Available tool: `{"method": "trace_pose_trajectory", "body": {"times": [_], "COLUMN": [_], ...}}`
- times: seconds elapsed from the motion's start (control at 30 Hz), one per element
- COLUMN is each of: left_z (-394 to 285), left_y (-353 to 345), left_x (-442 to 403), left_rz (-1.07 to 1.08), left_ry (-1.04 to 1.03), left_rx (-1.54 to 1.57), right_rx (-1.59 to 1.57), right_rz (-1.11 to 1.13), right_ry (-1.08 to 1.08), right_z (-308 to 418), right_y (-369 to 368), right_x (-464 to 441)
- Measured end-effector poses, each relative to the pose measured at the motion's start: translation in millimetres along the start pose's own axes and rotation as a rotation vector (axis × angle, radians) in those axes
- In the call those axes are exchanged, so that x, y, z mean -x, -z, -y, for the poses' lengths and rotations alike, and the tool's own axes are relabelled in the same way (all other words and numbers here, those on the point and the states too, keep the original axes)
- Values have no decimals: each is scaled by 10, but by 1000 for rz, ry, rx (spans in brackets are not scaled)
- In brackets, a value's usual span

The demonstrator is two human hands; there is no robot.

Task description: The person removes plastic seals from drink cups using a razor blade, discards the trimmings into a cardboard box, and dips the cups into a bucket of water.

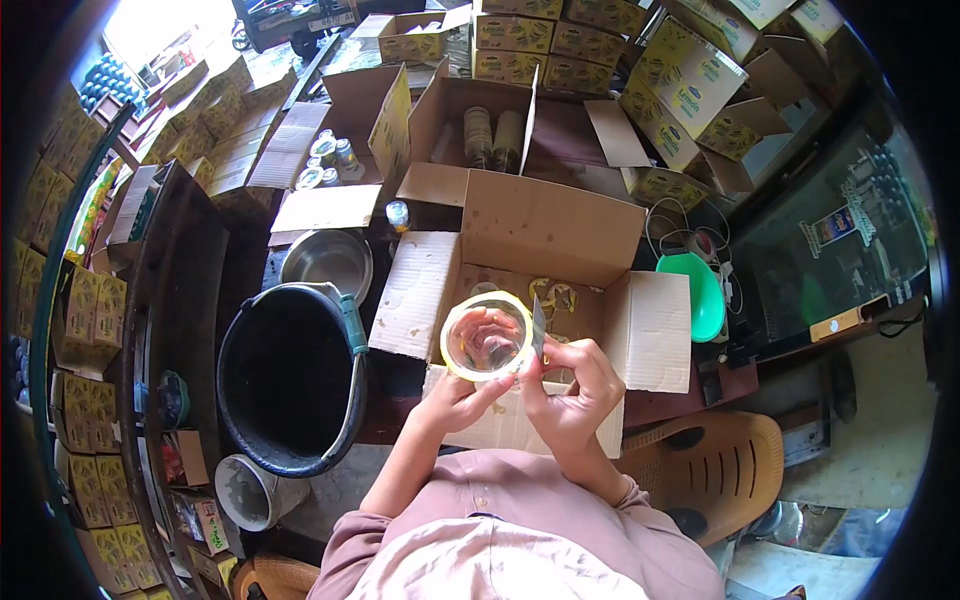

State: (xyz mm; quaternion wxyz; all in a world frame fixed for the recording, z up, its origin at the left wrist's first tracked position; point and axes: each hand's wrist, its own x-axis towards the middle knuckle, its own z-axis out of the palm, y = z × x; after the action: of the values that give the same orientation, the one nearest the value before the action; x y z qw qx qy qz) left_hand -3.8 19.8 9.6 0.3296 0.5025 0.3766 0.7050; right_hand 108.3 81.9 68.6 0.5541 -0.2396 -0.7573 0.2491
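My left hand (452, 402) is wrapped round a clear round container (488, 342) with a yellow rim, its open mouth facing up at me. Fingers show through its transparent wall. My right hand (582, 388) pinches a thin, flat, greyish piece (539, 326) against the right side of the rim; whether it is a blade or a strip of plastic I cannot tell. Both hands are above the front of an open cardboard box (555, 222). Yellow ring-like pieces (556, 296) lie inside this box, partly hidden behind the container.
Left of the box stand a large black bucket (228, 370), a metal bowl (318, 262) and a grey-white pail (245, 490). A green plastic bowl (692, 292) is to the right, above a brown chair (715, 470). Behind are small jars (345, 157) and stacked yellow cartons (515, 35).
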Motion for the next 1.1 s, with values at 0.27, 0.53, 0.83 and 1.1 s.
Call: {"method": "trace_pose_trajectory", "body": {"times": [0.27, 0.53, 0.83, 1.1], "left_z": [-59, -59, -28, 111], "left_y": [52, 114, 183, 72], "left_x": [-2, 17, -12, -39], "left_rz": [91, 109, 135, 7], "left_ry": [17, 91, 50, 27], "left_rx": [-137, -106, -129, 104], "right_rx": [20, -9, -30, -66], "right_rz": [3, 55, 123, 55], "right_ry": [-7, -9, -6, -44], "right_z": [-16, -74, -174, -152], "right_y": [28, 70, 85, 56], "right_x": [-49, -97, -115, -86]}}
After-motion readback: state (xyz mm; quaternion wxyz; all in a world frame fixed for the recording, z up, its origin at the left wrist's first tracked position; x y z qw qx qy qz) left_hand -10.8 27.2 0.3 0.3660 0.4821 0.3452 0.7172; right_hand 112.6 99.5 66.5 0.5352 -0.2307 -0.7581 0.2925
